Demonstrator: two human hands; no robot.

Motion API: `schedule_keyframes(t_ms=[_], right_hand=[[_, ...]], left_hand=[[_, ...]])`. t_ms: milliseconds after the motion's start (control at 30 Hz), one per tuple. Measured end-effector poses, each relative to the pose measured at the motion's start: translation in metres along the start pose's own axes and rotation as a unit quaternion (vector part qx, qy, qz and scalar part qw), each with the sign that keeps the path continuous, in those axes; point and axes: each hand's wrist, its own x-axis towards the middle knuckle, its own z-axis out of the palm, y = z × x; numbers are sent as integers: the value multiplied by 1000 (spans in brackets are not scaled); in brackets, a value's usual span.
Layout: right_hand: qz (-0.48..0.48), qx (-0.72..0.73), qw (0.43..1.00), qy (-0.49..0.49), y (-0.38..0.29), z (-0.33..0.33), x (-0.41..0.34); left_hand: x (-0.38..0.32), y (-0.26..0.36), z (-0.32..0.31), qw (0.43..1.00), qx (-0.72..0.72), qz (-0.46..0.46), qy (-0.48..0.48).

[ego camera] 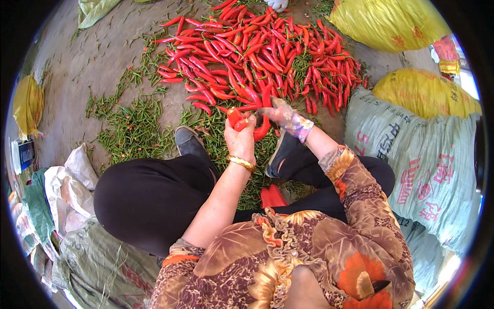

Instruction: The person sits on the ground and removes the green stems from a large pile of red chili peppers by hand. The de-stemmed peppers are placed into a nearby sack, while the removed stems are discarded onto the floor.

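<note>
My bare left hand (pixel 240 137), with a gold bangle at the wrist, grips several red chili peppers (pixel 234 116). Their cut or stemless ends point up out of the fist. My right hand (pixel 283 116), in a stained floral glove, has its fingers closed around a red chili pepper (pixel 266 96) just beside the left hand. A curved red pepper (pixel 263 131) hangs between both hands; which one holds it is unclear. Beyond them spreads a large pile of red chili peppers (pixel 251 50) on the floor.
Green pepper stems (pixel 131 131) litter the ground around my shoes (pixel 189 141). Red stool-like plastic (pixel 273 196) shows between my legs. Full woven sacks (pixel 417 162) stand at right, yellow sacks (pixel 389 25) behind. Empty-looking sacks (pixel 100 258) lie at left. A white glove (pixel 277 4) shows at the top edge.
</note>
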Motion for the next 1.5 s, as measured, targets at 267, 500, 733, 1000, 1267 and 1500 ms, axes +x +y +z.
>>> schedule_keyframes(t_ms=[267,500,733,1000,1267,1500], right_hand=[[-101,-46,987,-120,-31,-12,-44],[61,-48,994,81,-45,-25,-43],[78,6,991,108,-44,-12,-43],[169,227,957,67,-24,-19,-35],[-87,-376,921,-48,-11,-3,-38],[-95,-167,979,-72,-27,6,-26]], left_hand=[[-8,8,5,995,-18,-63,-81],[-2,-9,1,926,324,128,-148],[-14,2,1,834,491,188,-164],[-13,11,9,976,148,53,-149],[-6,11,2,979,135,55,-141],[2,22,2,992,29,109,-54]])
